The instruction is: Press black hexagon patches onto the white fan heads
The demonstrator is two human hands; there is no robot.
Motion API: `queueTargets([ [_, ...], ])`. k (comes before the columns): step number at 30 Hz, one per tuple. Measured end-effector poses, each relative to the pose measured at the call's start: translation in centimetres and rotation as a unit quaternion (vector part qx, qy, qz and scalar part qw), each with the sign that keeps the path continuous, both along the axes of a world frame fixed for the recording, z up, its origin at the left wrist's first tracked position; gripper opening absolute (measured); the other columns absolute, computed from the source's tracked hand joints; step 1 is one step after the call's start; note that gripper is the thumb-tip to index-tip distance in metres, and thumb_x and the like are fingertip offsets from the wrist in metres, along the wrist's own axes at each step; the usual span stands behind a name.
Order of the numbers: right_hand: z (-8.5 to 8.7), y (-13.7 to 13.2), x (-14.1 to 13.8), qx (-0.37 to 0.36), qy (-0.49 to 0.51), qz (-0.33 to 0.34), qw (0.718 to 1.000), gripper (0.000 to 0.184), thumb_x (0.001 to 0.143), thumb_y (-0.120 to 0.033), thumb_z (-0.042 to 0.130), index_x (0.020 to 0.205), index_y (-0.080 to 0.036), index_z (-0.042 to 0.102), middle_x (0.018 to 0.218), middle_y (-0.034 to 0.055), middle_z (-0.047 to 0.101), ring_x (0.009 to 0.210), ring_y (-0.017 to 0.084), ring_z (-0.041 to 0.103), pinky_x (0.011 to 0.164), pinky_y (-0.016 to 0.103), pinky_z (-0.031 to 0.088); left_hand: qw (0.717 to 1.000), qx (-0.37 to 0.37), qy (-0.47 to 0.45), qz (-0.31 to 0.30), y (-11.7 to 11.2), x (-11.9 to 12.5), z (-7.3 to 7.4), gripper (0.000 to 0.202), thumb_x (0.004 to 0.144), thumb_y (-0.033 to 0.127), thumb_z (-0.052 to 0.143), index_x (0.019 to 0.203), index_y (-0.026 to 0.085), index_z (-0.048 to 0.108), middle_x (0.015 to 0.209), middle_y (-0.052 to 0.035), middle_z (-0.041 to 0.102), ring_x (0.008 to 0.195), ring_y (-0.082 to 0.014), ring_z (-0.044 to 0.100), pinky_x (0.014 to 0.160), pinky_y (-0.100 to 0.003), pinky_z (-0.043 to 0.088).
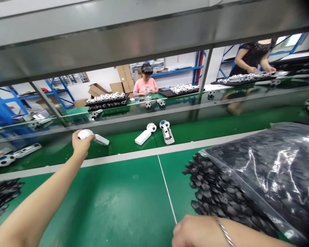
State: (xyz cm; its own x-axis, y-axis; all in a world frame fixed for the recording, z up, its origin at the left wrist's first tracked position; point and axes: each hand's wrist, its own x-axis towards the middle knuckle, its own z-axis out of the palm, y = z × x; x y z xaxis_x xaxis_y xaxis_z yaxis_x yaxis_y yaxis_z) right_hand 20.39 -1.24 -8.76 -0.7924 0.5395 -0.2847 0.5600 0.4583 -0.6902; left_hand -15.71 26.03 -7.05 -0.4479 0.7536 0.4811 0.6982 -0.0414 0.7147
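Note:
My left hand (80,143) is stretched out to the conveyor belt and grips the round head of a white handheld device (94,136) lying on the green belt (195,128). Two more such white devices lie further right on the belt: one face down (145,133) and one with a football-patterned head (166,131). My right hand (193,231) rests near the bottom edge on the green table (113,199), fingers curled, with a bracelet on the wrist. It sits beside a heap of small black parts (211,188).
A clear plastic bag (270,168) of black parts fills the right side. More black parts (2,195) lie at the left edge. Another person's hand touches a device (14,155) at far left. Across the belt, a seated person and a standing person work beside trays (106,99).

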Motion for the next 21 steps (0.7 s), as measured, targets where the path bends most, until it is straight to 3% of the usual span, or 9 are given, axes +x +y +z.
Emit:
queueTargets([
  [4,-1.6,1.1,0.3,-0.049,0.007,-0.060,0.997,0.012,0.063,-0.010,0.062,0.073,-0.017,0.063,0.061,-0.0058,0.051,0.055,0.006,0.048,0.051,0.013,0.036,0.994,0.047,-0.044,-0.086,-4.6,2.6,3.2,0.066,0.066,0.035,0.061,0.124,0.017,0.034,0.107,-0.0053,0.054,0.087,-0.0155,0.057,0.068,-0.022,0.051],
  [6,-1.5,2.0,0.8,-0.049,-0.001,-0.098,0.994,0.010,0.064,-0.012,0.064,0.074,-0.015,0.064,0.063,-0.0043,0.053,0.057,0.007,0.049,0.052,0.014,0.037,0.975,0.042,-0.078,-0.205,-8.5,4.5,4.4,0.069,0.061,0.036,0.065,0.123,0.019,0.040,0.105,-0.0047,0.056,0.083,-0.0156,0.057,0.064,-0.022,0.049],
  [10,-0.6,3.4,1.9,0.060,-0.040,-0.144,0.987,0.007,0.070,-0.014,0.059,0.076,-0.014,0.062,0.067,-0.0005,0.058,0.062,0.010,0.051,0.058,0.019,0.039,0.929,-0.100,0.040,-0.354,-17.3,9.2,5.2,0.069,0.059,0.032,0.069,0.123,0.024,0.045,0.106,-0.0025,0.057,0.080,-0.0161,0.058,0.071,-0.026,0.049],
  [12,-0.5,3.7,2.2,0.105,-0.055,-0.152,0.981,0.010,0.075,-0.017,0.055,0.081,-0.014,0.062,0.071,0.0017,0.061,0.064,0.012,0.053,0.061,0.022,0.042,0.884,-0.155,0.099,-0.431,-20.8,11.6,4.6,0.069,0.060,0.028,0.068,0.125,0.025,0.044,0.113,-0.0024,0.055,0.091,-0.0185,0.057,0.083,-0.028,0.046],
  [15,-0.5,3.8,2.3,0.148,-0.068,-0.150,0.975,0.018,0.079,-0.018,0.049,0.091,-0.015,0.062,0.085,0.0052,0.065,0.077,0.016,0.058,0.073,0.027,0.045,0.838,-0.193,0.177,-0.479,-24.1,14.7,2.7,0.070,0.062,0.027,0.065,0.128,0.030,0.041,0.116,-0.0020,0.054,0.101,-0.0215,0.053,0.089,-0.030,0.042],
  [18,-0.1,3.5,2.2,0.190,-0.060,-0.148,0.969,0.020,0.080,-0.019,0.047,0.090,-0.017,0.063,0.093,0.0052,0.066,0.087,0.018,0.059,0.082,0.031,0.044,0.824,-0.218,0.230,-0.469,-25.4,16.7,0.4,0.074,0.065,0.029,0.062,0.133,0.033,0.033,0.114,-0.0031,0.054,0.098,-0.0228,0.054,0.084,-0.032,0.044],
  [21,0.4,3.2,2.2,0.213,-0.043,-0.175,0.960,0.017,0.080,-0.020,0.047,0.087,-0.018,0.062,0.087,0.0026,0.067,0.079,0.016,0.060,0.076,0.029,0.046,0.826,-0.240,0.248,-0.447,-25.4,17.3,-1.1,0.079,0.065,0.036,0.064,0.136,0.026,0.029,0.121,-0.0072,0.052,0.105,-0.0277,0.051,0.088,-0.037,0.041],
])
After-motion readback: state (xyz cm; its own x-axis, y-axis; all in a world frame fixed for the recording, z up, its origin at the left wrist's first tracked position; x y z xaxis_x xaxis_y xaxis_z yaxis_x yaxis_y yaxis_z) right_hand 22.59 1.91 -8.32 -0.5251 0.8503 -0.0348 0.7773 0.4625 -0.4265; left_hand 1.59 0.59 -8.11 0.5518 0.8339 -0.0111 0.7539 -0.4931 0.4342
